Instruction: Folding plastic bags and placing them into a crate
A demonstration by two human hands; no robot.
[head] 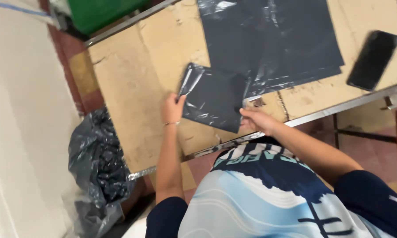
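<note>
Down at the bottom of the frame, I am seeing a blue, white and navy shirt (269, 198) filling the lower centre, with both bare forearms rising from it toward the table. At lower left, a crumpled dark plastic sack (99, 163) is sitting on the floor just beside the table's edge.

Moving up, the left hand (173, 110) is gripping the left edge of a small dark grey poly mailer bag (214, 99), its fingers pinching the bag near the turned-up upper left corner, where a pale strip is showing. A thin bracelet is circling that wrist. The right hand (255, 120) is holding the bag's lower right edge, its fingers curled closed on the plastic; I cannot tell exactly how many fingers are underneath. The bag is lying in the middle of the frame, low over the cardboard-covered table (132, 79), tilted a little.

Beyond it, a stack of larger dark grey poly bags (277, 39) is lying flat across the upper centre, its lower left corner just beside the small bag. A black phone (374, 59) is resting face-up at upper right, near the table's metal rim. A green bin (101, 13) is showing at upper left, past the table.
</note>
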